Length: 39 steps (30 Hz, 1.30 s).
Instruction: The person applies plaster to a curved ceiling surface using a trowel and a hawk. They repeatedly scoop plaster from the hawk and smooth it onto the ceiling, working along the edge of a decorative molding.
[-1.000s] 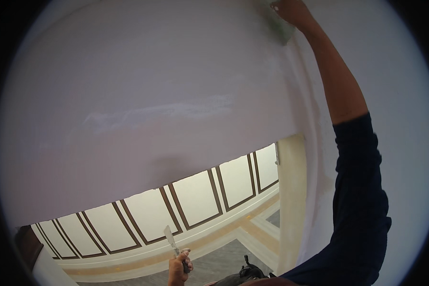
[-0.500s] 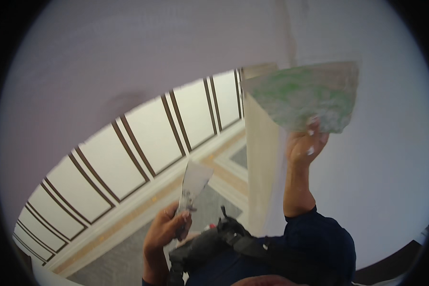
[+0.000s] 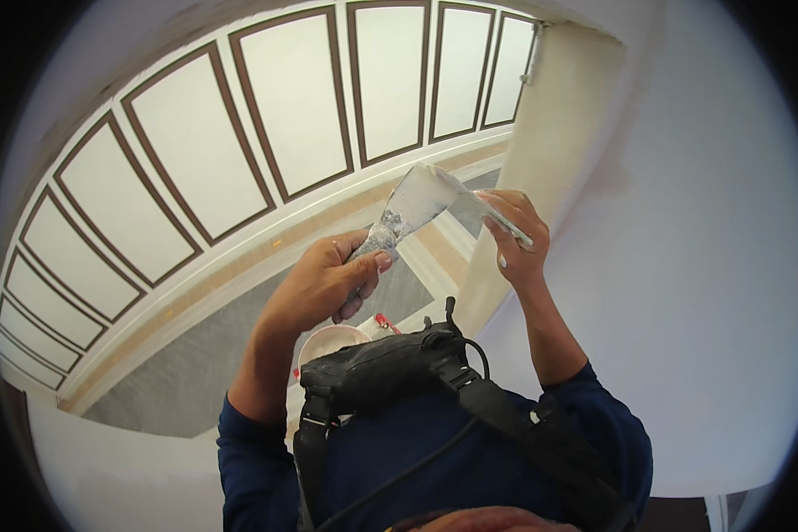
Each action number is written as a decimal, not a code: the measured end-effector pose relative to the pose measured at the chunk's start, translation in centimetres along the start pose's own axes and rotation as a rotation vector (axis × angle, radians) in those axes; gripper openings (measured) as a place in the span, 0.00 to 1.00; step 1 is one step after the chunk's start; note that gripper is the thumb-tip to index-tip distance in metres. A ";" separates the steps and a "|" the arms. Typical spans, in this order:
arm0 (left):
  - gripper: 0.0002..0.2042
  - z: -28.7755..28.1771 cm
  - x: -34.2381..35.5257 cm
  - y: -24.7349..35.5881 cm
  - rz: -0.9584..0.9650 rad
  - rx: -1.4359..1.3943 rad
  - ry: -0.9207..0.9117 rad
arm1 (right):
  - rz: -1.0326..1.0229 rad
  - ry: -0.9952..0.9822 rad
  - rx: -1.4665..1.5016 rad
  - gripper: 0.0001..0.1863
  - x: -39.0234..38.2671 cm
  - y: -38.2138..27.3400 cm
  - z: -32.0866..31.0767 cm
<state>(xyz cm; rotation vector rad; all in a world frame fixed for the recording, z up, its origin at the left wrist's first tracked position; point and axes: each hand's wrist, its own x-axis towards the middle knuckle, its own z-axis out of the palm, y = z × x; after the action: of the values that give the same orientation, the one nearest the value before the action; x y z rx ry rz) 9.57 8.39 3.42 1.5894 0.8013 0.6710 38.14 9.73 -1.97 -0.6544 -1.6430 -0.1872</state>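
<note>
Left hand [image 3: 328, 277]: I'm clamped on a crusty scraper [image 3: 415, 202], flaring ahead of it.
Right hand [image 3: 518, 238]: clamped on my thin blade [image 3: 511, 225].

Two bare hands, fingers curled in grips, are raised near each other in front of the person's chest.
The bare left hand [image 3: 328, 277] has its thumb laid forward and its fingers wrapped underneath; the bare left forearm [image 3: 270, 355] slants up and inward from a dark blue fabric sleeve [image 3: 255, 457]. The bare right hand [image 3: 521, 232], white-smeared near the thumb, sits slightly higher with bent fingers and knuckles uppermost, its bare forearm [image 3: 554, 328] leaning inward, the upper arm out to the side.
</note>
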 end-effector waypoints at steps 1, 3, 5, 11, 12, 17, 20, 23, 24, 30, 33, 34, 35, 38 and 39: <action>0.13 -0.4 -0.3 0.1 0.012 -0.018 -0.003 | -0.013 -0.040 -0.049 0.16 0.2 0.3 0.3; 0.14 -1.0 -0.8 0.2 0.013 -0.028 0.023 | -0.006 -0.070 -0.129 0.19 0.2 1.3 0.7; 0.14 -1.4 -0.9 0.0 0.012 -0.006 0.046 | -0.050 -0.120 -0.151 0.20 0.0 2.6 1.0; 0.14 -1.7 -0.7 -2.3 0.029 -0.007 0.109 | -0.209 -0.223 -0.339 0.20 -0.7 6.0 1.2; 0.14 -1.8 -0.6 -2.8 0.050 -0.048 0.162 | -0.184 -0.196 -0.368 0.20 -0.8 6.2 1.3; 0.12 -4.3 0.2 -5.5 0.268 0.066 0.510 | 0.486 0.007 0.104 0.12 -1.5 5.2 3.2; 0.12 -4.9 1.3 -8.2 0.324 0.326 0.715 | 0.833 0.348 0.692 0.16 -1.5 4.2 4.1; 0.14 -4.9 2.2 -10.4 0.530 0.644 0.830 | 1.058 0.310 0.939 0.20 -0.9 3.7 4.9; 0.14 -4.9 2.5 -11.0 0.556 0.642 0.833 | 1.123 0.242 0.974 0.20 -0.8 3.5 5.1; 0.15 -6.2 3.6 -12.6 0.770 0.941 0.880 | 1.293 0.125 1.174 0.23 -1.5 3.0 7.5; 0.18 -7.9 3.1 -13.0 0.816 1.081 0.906 | 1.345 0.187 1.205 0.24 -1.5 2.2 7.6; 0.17 -8.5 2.9 -13.2 0.825 1.177 0.910 | 1.329 0.194 1.234 0.24 -1.3 1.8 7.1; 0.17 -9.1 2.6 -13.3 0.807 1.279 0.897 | 1.318 0.211 1.265 0.24 -1.0 1.3 6.5; 0.19 -10.1 2.1 -14.1 0.676 1.272 0.854 | 1.134 0.195 1.291 0.25 -0.2 -1.0 3.4; 0.18 -10.7 2.8 -14.2 0.608 1.217 0.867 | 0.911 0.168 1.255 0.25 0.7 -1.4 1.6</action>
<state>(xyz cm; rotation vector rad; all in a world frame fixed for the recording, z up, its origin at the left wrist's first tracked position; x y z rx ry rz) 0.93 18.23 -8.88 2.7374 1.5454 1.5454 36.06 9.56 -1.26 -0.3011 -0.8720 1.3043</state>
